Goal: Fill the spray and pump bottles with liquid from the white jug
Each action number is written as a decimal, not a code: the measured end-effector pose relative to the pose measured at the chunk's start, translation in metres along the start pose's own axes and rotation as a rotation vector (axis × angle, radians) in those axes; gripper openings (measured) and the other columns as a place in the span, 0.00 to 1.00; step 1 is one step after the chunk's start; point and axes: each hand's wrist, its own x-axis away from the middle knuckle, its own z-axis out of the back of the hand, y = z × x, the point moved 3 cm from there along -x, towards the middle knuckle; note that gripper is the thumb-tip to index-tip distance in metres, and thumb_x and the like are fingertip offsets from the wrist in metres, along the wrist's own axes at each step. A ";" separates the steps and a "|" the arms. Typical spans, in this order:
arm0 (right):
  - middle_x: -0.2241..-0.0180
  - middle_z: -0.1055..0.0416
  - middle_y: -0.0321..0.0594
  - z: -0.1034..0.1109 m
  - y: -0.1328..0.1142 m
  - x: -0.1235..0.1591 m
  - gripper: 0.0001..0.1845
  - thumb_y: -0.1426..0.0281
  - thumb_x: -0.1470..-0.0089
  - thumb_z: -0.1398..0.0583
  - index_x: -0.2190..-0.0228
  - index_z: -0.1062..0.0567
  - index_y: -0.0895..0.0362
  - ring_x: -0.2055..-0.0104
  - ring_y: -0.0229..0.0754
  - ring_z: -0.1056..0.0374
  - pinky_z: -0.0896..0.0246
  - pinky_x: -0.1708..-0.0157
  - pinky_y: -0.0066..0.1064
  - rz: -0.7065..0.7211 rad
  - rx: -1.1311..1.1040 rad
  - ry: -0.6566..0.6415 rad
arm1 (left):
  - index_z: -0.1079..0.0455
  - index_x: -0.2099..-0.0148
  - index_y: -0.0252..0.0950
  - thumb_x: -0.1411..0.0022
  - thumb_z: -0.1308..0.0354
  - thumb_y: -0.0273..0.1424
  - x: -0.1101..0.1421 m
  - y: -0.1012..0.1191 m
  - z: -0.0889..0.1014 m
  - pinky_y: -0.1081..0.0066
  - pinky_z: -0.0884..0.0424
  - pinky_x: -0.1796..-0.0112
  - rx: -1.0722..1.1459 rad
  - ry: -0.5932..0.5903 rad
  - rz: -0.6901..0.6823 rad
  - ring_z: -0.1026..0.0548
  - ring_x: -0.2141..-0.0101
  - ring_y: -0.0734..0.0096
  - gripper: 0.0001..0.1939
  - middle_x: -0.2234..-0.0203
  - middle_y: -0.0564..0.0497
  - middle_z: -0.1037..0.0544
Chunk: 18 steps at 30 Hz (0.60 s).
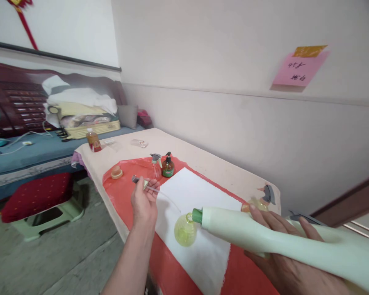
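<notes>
My right hand (283,246) is wrapped round a big pale green jug (233,225), tipped nearly level. Its darker green mouth (197,215) is at the open neck of a round clear bottle (185,232) with yellow-green liquid inside. I cannot tell whether liquid is flowing. That bottle stands on a white sheet (197,188) over red plastic. In my left hand (144,203), fingers closed round it, is a grey spray head (135,179); its thin clear dip tube (169,196) hangs towards the round bottle.
Behind my left hand stand a clear spray bottle (155,166) and a brown pump bottle (168,167). A small round tub (117,173) is left of them. An amber bottle (94,140) stands at the far edge. Another spray bottle (261,200) sits beyond the jug; a red-topped stool (39,196) is left.
</notes>
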 end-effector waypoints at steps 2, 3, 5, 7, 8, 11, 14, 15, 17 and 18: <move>0.39 0.37 0.53 0.001 0.000 0.000 0.28 0.76 0.41 0.50 0.40 0.38 0.54 0.39 0.61 0.39 0.57 0.40 0.66 0.005 0.007 -0.010 | 0.33 0.68 0.34 0.39 0.42 0.34 0.000 0.000 0.000 0.72 0.29 0.66 0.003 0.000 0.001 0.24 0.73 0.72 0.08 0.75 0.50 0.25; 0.39 0.37 0.53 0.001 0.000 0.000 0.28 0.76 0.41 0.51 0.40 0.38 0.54 0.40 0.61 0.38 0.56 0.40 0.66 0.008 0.009 -0.017 | 0.33 0.68 0.34 0.39 0.42 0.34 0.000 0.000 0.000 0.72 0.29 0.66 0.004 0.002 0.002 0.24 0.72 0.72 0.09 0.75 0.50 0.25; 0.40 0.36 0.54 0.002 0.001 0.000 0.27 0.76 0.41 0.51 0.41 0.37 0.55 0.41 0.62 0.37 0.55 0.41 0.66 0.009 0.010 -0.011 | 0.33 0.68 0.34 0.39 0.42 0.34 0.000 0.000 0.000 0.72 0.29 0.66 0.002 0.005 0.005 0.24 0.72 0.72 0.09 0.75 0.50 0.25; 0.40 0.36 0.55 0.004 0.000 -0.001 0.27 0.75 0.41 0.52 0.41 0.37 0.56 0.41 0.63 0.37 0.54 0.42 0.67 0.014 0.007 0.012 | 0.33 0.68 0.34 0.39 0.42 0.34 0.001 0.001 0.000 0.72 0.29 0.66 0.000 0.009 0.007 0.24 0.72 0.71 0.09 0.75 0.50 0.25; 0.41 0.35 0.55 0.005 0.000 -0.001 0.27 0.75 0.41 0.52 0.41 0.37 0.57 0.42 0.63 0.36 0.53 0.42 0.67 0.018 0.006 0.018 | 0.33 0.68 0.34 0.39 0.42 0.34 0.001 0.001 -0.001 0.72 0.29 0.66 0.000 0.011 0.008 0.24 0.73 0.72 0.09 0.75 0.50 0.25; 0.41 0.34 0.54 0.006 0.000 -0.002 0.28 0.77 0.42 0.53 0.41 0.37 0.56 0.42 0.62 0.36 0.54 0.41 0.66 0.011 0.004 0.022 | 0.33 0.68 0.35 0.39 0.42 0.34 0.002 0.001 -0.001 0.72 0.29 0.65 0.002 0.013 0.009 0.24 0.72 0.72 0.08 0.75 0.50 0.25; 0.41 0.34 0.53 0.007 -0.001 -0.002 0.29 0.77 0.42 0.53 0.39 0.39 0.56 0.42 0.61 0.36 0.54 0.41 0.66 0.008 0.006 0.021 | 0.33 0.68 0.35 0.39 0.42 0.34 0.002 0.001 -0.001 0.71 0.29 0.65 0.003 0.007 0.013 0.24 0.72 0.72 0.08 0.75 0.50 0.25; 0.41 0.34 0.53 0.007 -0.001 -0.002 0.30 0.77 0.42 0.53 0.39 0.39 0.56 0.41 0.62 0.37 0.55 0.41 0.66 0.016 0.012 0.016 | 0.33 0.68 0.35 0.39 0.42 0.34 0.002 0.002 -0.001 0.71 0.29 0.65 0.004 0.006 0.012 0.24 0.72 0.72 0.08 0.75 0.50 0.25; 0.40 0.35 0.54 0.006 -0.001 -0.002 0.30 0.77 0.43 0.53 0.39 0.39 0.57 0.41 0.63 0.38 0.55 0.41 0.66 0.028 0.029 0.004 | 0.33 0.68 0.35 0.39 0.42 0.34 0.002 0.002 -0.001 0.71 0.29 0.65 0.007 0.006 0.009 0.24 0.72 0.72 0.09 0.75 0.50 0.25; 0.40 0.36 0.55 0.005 0.000 -0.002 0.29 0.77 0.43 0.52 0.40 0.38 0.57 0.41 0.64 0.38 0.54 0.41 0.66 0.029 0.038 -0.002 | 0.33 0.68 0.34 0.39 0.42 0.34 0.002 0.002 -0.001 0.71 0.29 0.65 0.009 0.005 0.006 0.24 0.72 0.71 0.09 0.75 0.50 0.25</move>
